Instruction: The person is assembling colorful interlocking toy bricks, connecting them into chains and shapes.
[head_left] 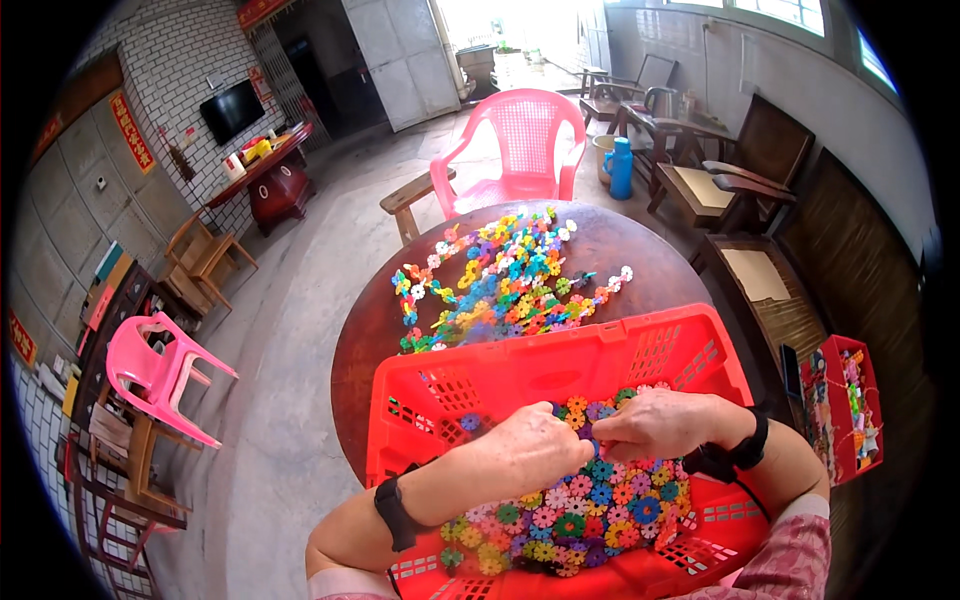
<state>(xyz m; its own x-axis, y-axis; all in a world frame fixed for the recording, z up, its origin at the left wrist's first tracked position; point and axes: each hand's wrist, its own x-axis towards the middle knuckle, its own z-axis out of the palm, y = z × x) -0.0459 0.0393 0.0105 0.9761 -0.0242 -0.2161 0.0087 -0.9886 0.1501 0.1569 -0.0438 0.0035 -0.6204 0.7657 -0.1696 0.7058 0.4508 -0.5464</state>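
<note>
A large red plastic basket holds a heap of multicoloured plastic snowflake discs. Over the heap, my left hand and my right hand meet with their fingers closed, the fingertips close together. Between them shows a bit of a blue snowflake disc, pinched from both sides and mostly hidden by the fingers. One loose blue disc rests against the basket's inner far side. Beyond the basket, linked chains of snowflake discs lie piled on the round brown table.
A pink plastic armchair stands across the table, beside a wooden bench. At right are a red box of disc pieces, wooden chairs and a blue flask. Another pink chair is at left.
</note>
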